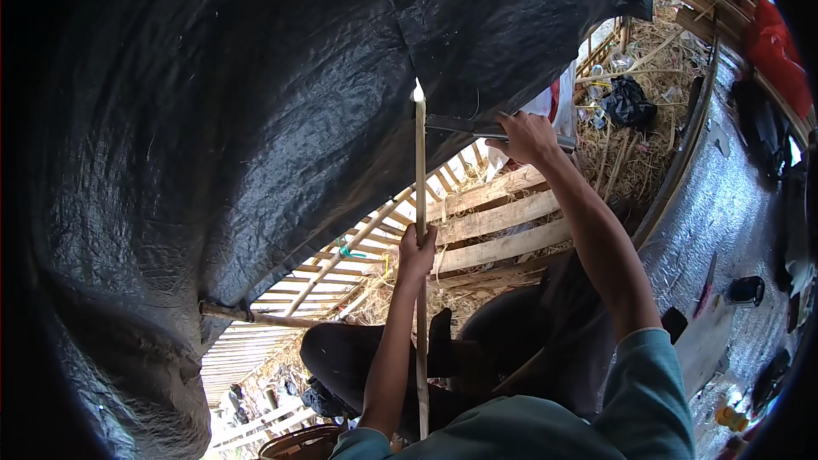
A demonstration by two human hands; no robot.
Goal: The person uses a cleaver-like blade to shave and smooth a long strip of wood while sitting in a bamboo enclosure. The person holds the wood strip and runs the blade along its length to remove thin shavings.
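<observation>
Head view: left hand (pixel 417 249) fisted round upright bamboo stick (pixel 420 204) at centre, right hand (pixel 527 136) at 1 o'clock closed on metal blade (pixel 464 128) against the stick's tip, under black tarpaulin (pixel 256 119).

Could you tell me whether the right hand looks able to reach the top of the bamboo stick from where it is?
Probably yes: the right hand grips a blade already laid against the bamboo stick just below its tip, nothing between.
</observation>
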